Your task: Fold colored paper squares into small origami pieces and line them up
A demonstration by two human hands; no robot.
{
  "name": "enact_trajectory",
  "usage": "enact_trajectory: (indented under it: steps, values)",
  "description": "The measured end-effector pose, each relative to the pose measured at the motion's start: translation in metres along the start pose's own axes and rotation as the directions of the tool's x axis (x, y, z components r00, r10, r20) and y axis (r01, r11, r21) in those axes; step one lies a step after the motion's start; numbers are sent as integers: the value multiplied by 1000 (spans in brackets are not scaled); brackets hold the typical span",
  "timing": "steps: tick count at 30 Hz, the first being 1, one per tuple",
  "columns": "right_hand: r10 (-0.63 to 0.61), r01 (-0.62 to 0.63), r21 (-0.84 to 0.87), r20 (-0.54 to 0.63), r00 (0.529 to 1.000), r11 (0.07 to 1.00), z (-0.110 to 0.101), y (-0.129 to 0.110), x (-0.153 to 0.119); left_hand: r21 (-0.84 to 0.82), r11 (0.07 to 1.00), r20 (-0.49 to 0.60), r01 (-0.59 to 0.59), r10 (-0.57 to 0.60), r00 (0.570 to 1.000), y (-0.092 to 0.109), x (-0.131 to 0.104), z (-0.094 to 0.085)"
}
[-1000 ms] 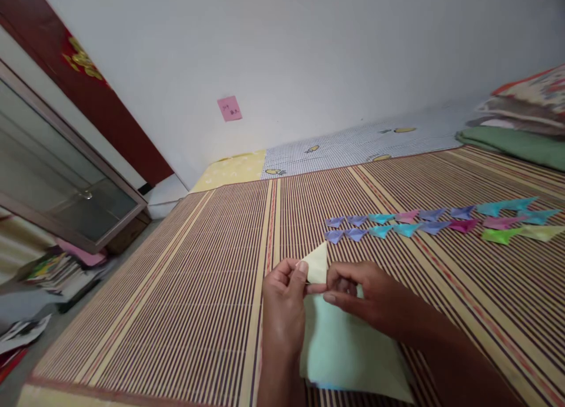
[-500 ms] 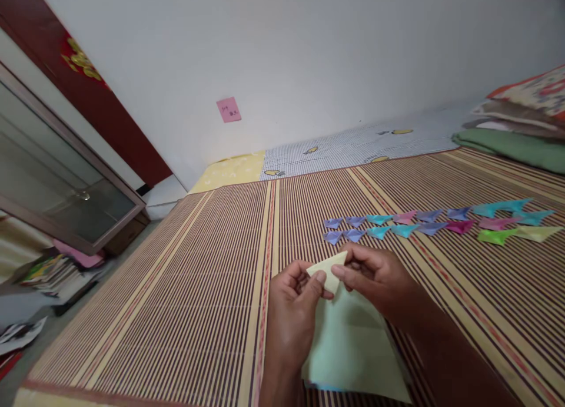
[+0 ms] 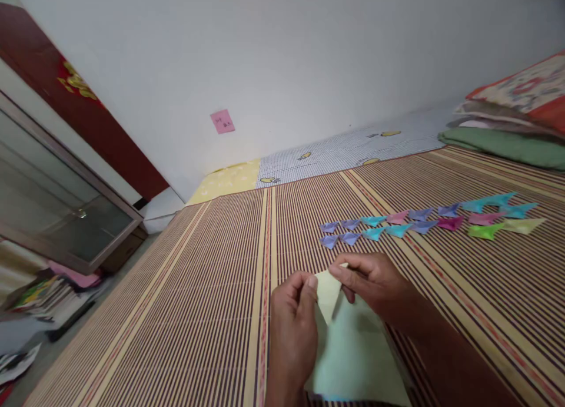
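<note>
A small pale yellow piece of folded paper point(image 3: 327, 294) is held up between my two hands. My left hand point(image 3: 295, 318) pinches its left corner between thumb and fingers. On the other side, my right hand point(image 3: 368, 277) grips the upper right corner, thumb in front. Below the hands lies a larger pale green sheet point(image 3: 359, 354), partly covered by my left hand and right forearm. Beyond my hands, two rows of small folded paper boats, purple point(image 3: 351, 238), cyan point(image 3: 398, 230), magenta point(image 3: 451, 222) and green point(image 3: 484, 231) among them, sit on the striped mat point(image 3: 198, 301).
A green folded blanket point(image 3: 503, 146) and cushions point(image 3: 529, 92) are stacked at the back right. A pink note point(image 3: 222, 121) is stuck to the wall. A glass-fronted cabinet door point(image 3: 57, 201) and a pile of books point(image 3: 46, 298) are on the left.
Both hands have moved slightly down in the view. My left thumb has shifted from the paper's middle to its left corner, and more of the folded paper shows. The view has turned a little.
</note>
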State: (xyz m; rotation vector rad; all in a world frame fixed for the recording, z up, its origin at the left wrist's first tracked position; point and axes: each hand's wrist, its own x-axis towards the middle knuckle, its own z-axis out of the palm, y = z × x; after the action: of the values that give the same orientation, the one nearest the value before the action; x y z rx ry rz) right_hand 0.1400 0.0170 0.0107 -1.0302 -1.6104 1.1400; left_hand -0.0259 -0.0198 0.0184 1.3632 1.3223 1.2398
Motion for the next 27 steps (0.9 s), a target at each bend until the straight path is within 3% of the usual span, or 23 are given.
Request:
enact_trajectory:
  steps: [8, 11, 14, 22, 24, 27]
  values:
    - [4, 1, 46, -101, 995, 999, -1, 0, 1, -264, 959, 102, 99, -75, 992, -4, 10, 4]
    - [18, -7, 169, -68, 997, 986, 1, 1, 3, -360, 926, 80, 118, -95, 992, -7, 14, 9]
    - [49, -41, 185, -37, 998, 982, 5, 2, 3, -416, 899, 80, 135, -111, 991, -10, 16, 13]
    - [96, -100, 173, 31, 995, 980, 4, 5, -1, -463, 862, 237, 206, -103, 966, -12, 18, 12]
    - [92, -102, 186, 64, 994, 977, 4, 6, 0, -458, 863, 222, 215, -124, 967, -11, 19, 10]
    - [78, -100, 173, 127, 989, 980, 5, 9, 1, -490, 854, 106, 174, -140, 984, -10, 20, 8]
